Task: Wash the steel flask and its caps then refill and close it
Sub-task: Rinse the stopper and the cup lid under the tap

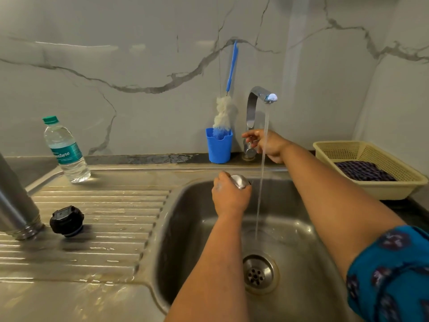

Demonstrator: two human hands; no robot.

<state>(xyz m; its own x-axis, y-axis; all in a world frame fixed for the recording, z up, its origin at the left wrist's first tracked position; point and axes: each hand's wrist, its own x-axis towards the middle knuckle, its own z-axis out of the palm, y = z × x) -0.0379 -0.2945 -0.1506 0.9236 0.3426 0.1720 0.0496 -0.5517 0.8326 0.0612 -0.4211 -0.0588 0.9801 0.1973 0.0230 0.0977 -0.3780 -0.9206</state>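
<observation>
Both hands work at the sink: the left hand (pixel 228 197) curls round the steel cap (pixel 241 181) just left of the running stream, the right hand (pixel 267 144) pinches the tap lever (pixel 250 145), arm stretched forward. Judged best: bring the cap under the water, turning it. Flask (pixel 17 205) and black stopper (pixel 66 220) sit on the drainboard

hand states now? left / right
Left hand: fingers curled round the rounded steel cap, over the sink.
Right hand: fingers gripping the chrome tap handle, water running.
</observation>
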